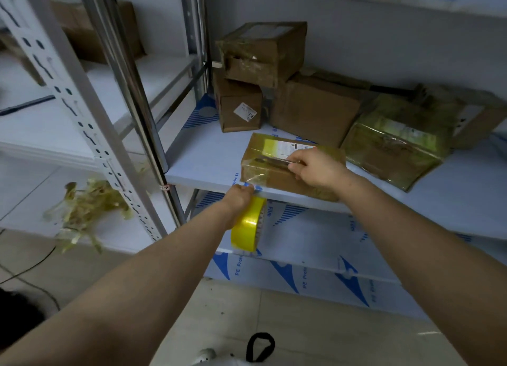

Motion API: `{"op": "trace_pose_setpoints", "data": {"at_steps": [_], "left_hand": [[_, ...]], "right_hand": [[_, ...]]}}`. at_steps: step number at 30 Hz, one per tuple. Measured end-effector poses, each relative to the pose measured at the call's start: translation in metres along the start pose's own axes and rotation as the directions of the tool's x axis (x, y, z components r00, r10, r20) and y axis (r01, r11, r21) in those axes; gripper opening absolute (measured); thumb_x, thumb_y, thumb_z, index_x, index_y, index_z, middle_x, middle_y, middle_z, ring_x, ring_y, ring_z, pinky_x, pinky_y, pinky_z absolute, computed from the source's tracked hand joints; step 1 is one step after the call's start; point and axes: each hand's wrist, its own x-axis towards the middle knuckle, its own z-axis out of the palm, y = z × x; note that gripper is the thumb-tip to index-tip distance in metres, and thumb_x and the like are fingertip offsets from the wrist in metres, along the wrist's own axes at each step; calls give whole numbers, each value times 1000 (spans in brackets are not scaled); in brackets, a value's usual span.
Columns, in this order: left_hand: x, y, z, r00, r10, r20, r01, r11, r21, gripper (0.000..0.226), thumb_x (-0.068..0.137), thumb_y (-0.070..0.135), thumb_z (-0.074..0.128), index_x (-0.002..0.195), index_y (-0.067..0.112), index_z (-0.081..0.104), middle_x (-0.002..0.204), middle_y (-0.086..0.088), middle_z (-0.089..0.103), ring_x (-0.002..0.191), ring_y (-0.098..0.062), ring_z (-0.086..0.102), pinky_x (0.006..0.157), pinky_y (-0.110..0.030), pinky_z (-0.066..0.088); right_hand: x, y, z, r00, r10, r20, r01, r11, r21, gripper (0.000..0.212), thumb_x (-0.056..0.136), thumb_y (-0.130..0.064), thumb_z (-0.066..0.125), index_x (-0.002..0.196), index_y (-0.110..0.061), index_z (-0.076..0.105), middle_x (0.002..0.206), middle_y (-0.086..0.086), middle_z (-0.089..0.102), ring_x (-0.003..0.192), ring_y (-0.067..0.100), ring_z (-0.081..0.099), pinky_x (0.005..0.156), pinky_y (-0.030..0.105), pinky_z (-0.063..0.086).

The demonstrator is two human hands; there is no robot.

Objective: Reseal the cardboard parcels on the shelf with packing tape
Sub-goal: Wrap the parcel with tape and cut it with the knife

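Left hand (238, 198) fingers clamped on yellow tape roll (248, 226) below shelf (208, 157) edge; right hand (312, 168) fingers curled, pressing near parcel (270, 170) top.

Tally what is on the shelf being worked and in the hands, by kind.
Cardboard parcels, on the shelf: 6, though the back right is cluttered
Tape rolls, in the left hand: 1
Blades, in the right hand: 1
Total: 8

We see a flat brown parcel (277, 170) at the shelf's (208, 159) front edge, glossy with tape, label on top. 5 more parcels sit behind it. The yellow tape roll (248, 225) hangs below the shelf edge.
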Motion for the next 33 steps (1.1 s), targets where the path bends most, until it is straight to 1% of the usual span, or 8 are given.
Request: {"op": "trace_pose_setpoints", "data": {"at_steps": [6,14,18,22,25,28,30,33], "left_hand": [[0,1,2,1000,16,-21,-16,1000,8,38,102,28,40,129,3,46,108,-16,51,95,-27,50,91,-40,44],[4,2,-1,997,76,-26,-76,997,3,14,100,13,39,106,7,50,76,-5,48,62,-12,43,58,-23,39],[3,1,-1,996,84,-31,-82,995,53,36,99,10,38,126,-12,49,92,-15,51,63,-16,45,58,-26,40],[3,8,0,993,91,-77,-87,995,55,37,100,20,41,126,-5,50,119,-23,57,95,-30,54,84,-38,45],[7,11,-3,995,61,-79,-58,997,49,41,100,30,42,124,-2,51,121,-23,57,105,-36,57,90,-42,46],[10,7,-5,997,35,-76,-31,998,51,45,100,39,40,124,1,50,111,-17,58,81,-24,55,74,-34,45],[12,2,-5,997,13,-75,-9,999,49,47,98,44,42,124,5,48,109,-15,56,80,-23,53,75,-33,42],[14,0,-3,997,4,-76,0,998,57,46,96,37,49,128,4,49,119,-18,56,96,-29,53,81,-35,42]], "right_hand": [[-20,-15,3,999,-46,-28,26,864,-502,31,102,-37,37,116,-26,63,113,2,63,106,23,57,62,27,31],[-18,-33,24,997,-74,-20,38,695,-718,22,97,-10,49,112,-16,63,111,4,64,103,25,60,70,28,37],[-18,-34,25,997,-67,-32,25,707,-706,21,97,-11,48,110,-14,65,109,4,65,102,26,61,70,28,38],[-21,-36,22,997,-69,22,61,641,-765,27,90,2,49,108,-12,64,107,5,64,100,27,61,68,30,38],[-23,-32,16,999,-40,2,30,696,-717,21,93,-8,49,107,-13,63,103,4,63,96,25,60,68,28,37],[-20,-23,-20,991,137,-2,-112,801,-589,14,91,-34,50,97,-22,54,90,-2,54,87,19,51,71,29,39],[-17,-16,-47,959,282,36,-242,875,-420,26,83,-42,61,97,-21,56,90,-3,56,88,17,54,75,30,46],[-4,-8,-47,959,285,13,-285,959,-16,30,81,-32,73,101,-12,63,97,3,62,90,18,57,80,34,50]]}}
